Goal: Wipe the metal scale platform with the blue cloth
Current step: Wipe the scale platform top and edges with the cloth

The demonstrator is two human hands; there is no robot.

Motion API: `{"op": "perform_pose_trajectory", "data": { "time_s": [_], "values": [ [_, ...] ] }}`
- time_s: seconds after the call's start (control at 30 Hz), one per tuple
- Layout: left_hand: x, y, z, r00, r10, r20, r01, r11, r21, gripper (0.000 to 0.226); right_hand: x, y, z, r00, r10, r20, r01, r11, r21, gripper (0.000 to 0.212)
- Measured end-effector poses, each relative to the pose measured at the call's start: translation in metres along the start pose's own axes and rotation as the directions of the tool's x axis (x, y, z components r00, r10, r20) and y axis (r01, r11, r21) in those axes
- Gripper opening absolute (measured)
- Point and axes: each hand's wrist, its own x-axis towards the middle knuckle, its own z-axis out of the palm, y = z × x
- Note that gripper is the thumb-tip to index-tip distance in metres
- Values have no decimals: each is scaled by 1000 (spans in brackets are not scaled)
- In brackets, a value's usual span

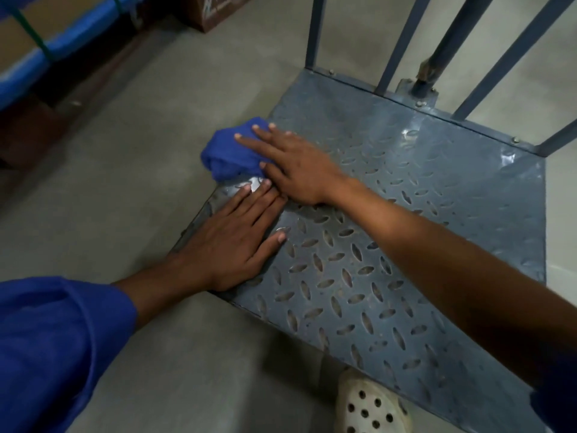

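At platform (pixel 390 232) left edge: right hand (pixel 299 170) flat, covering blue cloth (pixel 228 151); left hand (pixel 237 242) splayed.

On my left arm I see a loose blue sleeve (pixel 56 348), its cuff bunched and gathered partway up the forearm, with soft folds in the cloth. My left hand (pixel 231 242) is bare, with short, pale nails. My right hand (pixel 299 170) is bare too, and the forearm behind it is uncovered; dark blue fabric only shows at the frame's lower right edge. Below, I wear a cream perforated clog (pixel 368 404) with round holes.
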Motion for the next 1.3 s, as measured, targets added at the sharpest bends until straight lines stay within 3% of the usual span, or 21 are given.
{"op": "perform_pose_trajectory", "data": {
  "time_s": [0.07,0.2,0.27,0.37,0.4,0.47,0.53,0.57,0.63,0.73,0.77,0.83,0.93,1.0,1.1,1.17,1.3],
  "values": [
    [0,0,0,1000,6,3,-6,1000,9,70,10,19,-9,997,74,-8,-74,997,34,57],
    [-2,0,-2,1000,13,17,-12,1000,-9,70,15,45,-21,912,397,-106,-396,918,35,56],
    [-6,0,-2,999,22,24,-22,1000,-2,71,8,20,-10,951,292,-105,-293,956,2,56],
    [-16,1,-1,997,47,53,-47,999,-4,72,-3,-3,2,999,-44,2,44,999,8,55],
    [-19,1,-1,997,56,57,-56,998,-3,71,-1,2,-2,998,-57,22,57,998,29,55],
    [-23,1,-3,996,72,59,-72,997,2,71,2,18,-15,995,104,1,-103,992,75,56],
    [-24,1,-3,995,70,68,-70,998,-8,71,-1,31,-19,945,316,-87,-310,947,82,59],
    [-25,1,-4,995,70,73,-69,997,-16,71,-5,26,-17,928,350,-123,-344,936,70,60],
    [-30,0,-5,995,77,70,-76,997,-18,71,-18,2,-6,963,237,-126,-235,972,24,60],
    [-41,-2,-6,992,116,59,-114,993,-38,72,-40,-17,5,1000,-15,-19,15,1000,-1,57],
    [-45,-3,-7,989,131,62,-129,991,-45,72,-40,-11,3,1000,-2,-26,2,1000,0,57],
    [-49,-4,-9,986,151,76,-148,988,-48,72,-32,9,-3,971,217,-102,-216,976,18,62],
    [-50,-3,-11,985,157,74,-154,987,-38,70,-19,33,-16,842,514,-163,-515,856,43,63],
    [-49,-2,-11,985,154,74,-153,988,-24,70,-14,19,-15,844,510,-164,-512,858,33,61],
    [-50,-2,-10,987,143,72,-143,990,-10,71,-16,-32,1,949,296,-106,-296,955,23,60],
    [-49,-2,-10,988,136,72,-135,991,-19,72,-23,-54,12,974,212,-75,-212,977,11,59],
    [-49,-5,-10,986,161,52,-159,987,-35,71,-58,-37,8,908,388,-156,-383,922,63,59]
  ]
}}
